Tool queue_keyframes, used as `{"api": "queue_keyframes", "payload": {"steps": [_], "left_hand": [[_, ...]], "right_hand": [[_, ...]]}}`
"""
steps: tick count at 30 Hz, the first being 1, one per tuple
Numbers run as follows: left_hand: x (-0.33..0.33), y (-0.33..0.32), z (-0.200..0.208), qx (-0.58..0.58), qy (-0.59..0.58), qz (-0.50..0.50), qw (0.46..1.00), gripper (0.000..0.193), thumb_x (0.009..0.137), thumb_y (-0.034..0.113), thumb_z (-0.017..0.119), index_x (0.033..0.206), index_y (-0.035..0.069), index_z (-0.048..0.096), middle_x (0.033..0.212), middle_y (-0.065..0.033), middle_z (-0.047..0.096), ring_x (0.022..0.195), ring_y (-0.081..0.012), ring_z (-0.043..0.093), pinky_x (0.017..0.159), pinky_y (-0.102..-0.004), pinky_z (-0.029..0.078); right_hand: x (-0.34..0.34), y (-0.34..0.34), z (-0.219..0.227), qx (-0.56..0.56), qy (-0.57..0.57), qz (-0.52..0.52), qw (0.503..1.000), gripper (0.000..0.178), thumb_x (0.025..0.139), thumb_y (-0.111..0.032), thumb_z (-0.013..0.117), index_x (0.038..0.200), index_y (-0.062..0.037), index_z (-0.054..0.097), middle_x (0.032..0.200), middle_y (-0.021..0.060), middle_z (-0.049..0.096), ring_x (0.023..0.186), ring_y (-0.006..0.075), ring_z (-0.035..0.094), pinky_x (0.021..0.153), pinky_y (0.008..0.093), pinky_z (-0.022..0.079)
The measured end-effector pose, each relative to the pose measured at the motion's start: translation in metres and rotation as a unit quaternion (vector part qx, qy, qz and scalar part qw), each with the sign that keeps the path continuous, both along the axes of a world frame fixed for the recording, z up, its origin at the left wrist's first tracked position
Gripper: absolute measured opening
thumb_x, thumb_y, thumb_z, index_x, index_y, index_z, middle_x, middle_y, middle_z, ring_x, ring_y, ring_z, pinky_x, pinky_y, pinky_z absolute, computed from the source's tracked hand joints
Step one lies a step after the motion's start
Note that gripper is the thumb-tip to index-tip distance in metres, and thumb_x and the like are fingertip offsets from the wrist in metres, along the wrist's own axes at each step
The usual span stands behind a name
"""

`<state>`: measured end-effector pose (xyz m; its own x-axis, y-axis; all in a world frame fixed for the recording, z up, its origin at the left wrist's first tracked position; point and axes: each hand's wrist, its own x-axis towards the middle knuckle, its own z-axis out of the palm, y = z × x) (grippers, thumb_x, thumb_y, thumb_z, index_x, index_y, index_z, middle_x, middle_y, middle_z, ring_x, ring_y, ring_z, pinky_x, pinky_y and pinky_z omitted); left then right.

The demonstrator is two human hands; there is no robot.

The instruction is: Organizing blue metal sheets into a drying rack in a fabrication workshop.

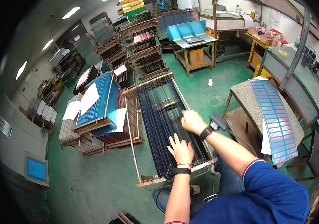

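Note:
In front of me a metal rack point(150, 182) holds many thin dark panels point(152, 138) standing on edge in a close row. My left hand point(181, 150) lies over the panels' top edges near the rack's front, its fingers spread and holding nothing visible. Farther up and to the right, my right hand point(193, 121) is closed, fingers curled down at the row's right side. What those fingers grip, if anything, is hidden. Both wrists carry black straps with small devices.
To the left, another rack holds blue panels point(105, 93) with white paper point(89, 98) on top. A long blue gridded panel point(273, 119) lies on the grey-topped table point(241, 91) at right. Stacked racks point(139, 28) and a small table point(193, 42) stand beyond.

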<state>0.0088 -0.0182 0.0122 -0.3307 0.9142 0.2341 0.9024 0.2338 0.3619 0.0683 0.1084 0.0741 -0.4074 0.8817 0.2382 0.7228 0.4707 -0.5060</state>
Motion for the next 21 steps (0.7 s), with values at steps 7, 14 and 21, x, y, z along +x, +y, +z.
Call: {"api": "queue_keyframes", "payload": {"steps": [7, 14, 21], "left_hand": [[0.009, 0.001, 0.005, -0.025, 0.067, 0.012, 0.997, 0.029, 0.075, 0.025, 0.065, 0.093, 0.002, 0.064, 0.140, -0.0136, 0.036, 0.131, -0.0356, 0.028, 0.100, -0.0602, 0.025], [0.007, 0.005, -0.007, 0.024, 0.004, 0.023, 0.999, 0.009, 0.068, 0.012, 0.065, 0.071, 0.005, 0.060, 0.137, -0.0087, 0.040, 0.131, -0.0356, 0.025, 0.104, -0.0619, 0.012], [-0.011, 0.009, 0.069, 0.127, -0.241, -0.035, 0.962, 0.029, 0.071, -0.001, 0.060, 0.099, -0.005, 0.055, 0.073, -0.0069, 0.054, 0.071, -0.0187, 0.054, 0.070, -0.0334, 0.045]], "right_hand": [[0.048, -0.044, -0.020, -0.019, 0.094, 0.010, 0.995, 0.034, 0.080, -0.012, 0.049, 0.113, -0.0070, 0.058, 0.090, 0.0198, 0.064, 0.080, 0.0368, 0.062, 0.073, 0.0460, 0.050], [0.123, -0.062, -0.023, -0.089, 0.130, 0.030, 0.987, 0.032, 0.082, -0.011, 0.048, 0.113, -0.0085, 0.059, 0.091, 0.0209, 0.063, 0.083, 0.0380, 0.061, 0.074, 0.0448, 0.050], [0.133, -0.074, -0.009, -0.135, 0.132, 0.055, 0.981, 0.034, 0.083, -0.010, 0.048, 0.115, -0.0081, 0.058, 0.089, 0.0202, 0.064, 0.079, 0.0370, 0.062, 0.074, 0.0420, 0.050]]}}
